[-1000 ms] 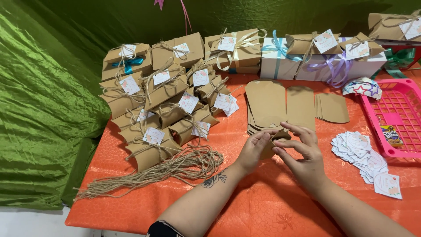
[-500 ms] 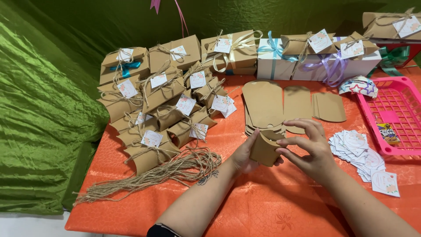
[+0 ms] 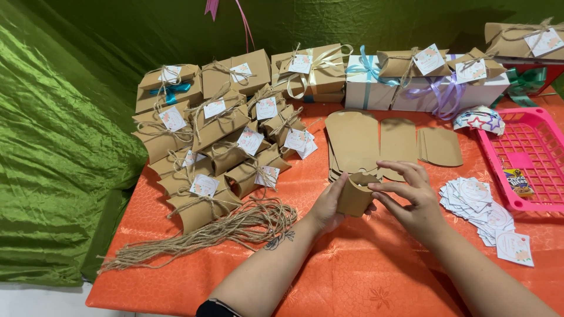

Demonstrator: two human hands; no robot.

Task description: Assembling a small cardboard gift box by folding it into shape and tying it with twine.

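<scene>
Left hand (image 3: 330,206) cupped around a small brown kraft pillow box (image 3: 356,195), thumb and fingers closed on its left side, holding it up off the orange tablecloth (image 3: 329,276). Right hand (image 3: 411,196) pressed against the same box from the other side, fingers half curled and touching its curved open end; grip shared between both hands. Box bowed open, mouth tilted up and toward the far side.

Just beyond the hands, a stack of flat unfolded kraft blanks (image 3: 353,141), with 2 more flat pieces (image 3: 439,145) lying beside it, farther to the right. Right of the right hand, near but not touching, a loose spread of small white paper tags (image 3: 482,206). Farther right, a pink plastic basket (image 3: 531,147) with a small snack packet inside.

Left of the left hand, a bundle of jute twine lengths (image 3: 217,232) fanned across the cloth. Beyond that, a pile of finished kraft boxes (image 3: 217,147), each tied with twine and carrying a tag. Far beyond the hands, along the green backdrop (image 3: 64,147), white gift boxes with blue and purple ribbon (image 3: 399,82).
</scene>
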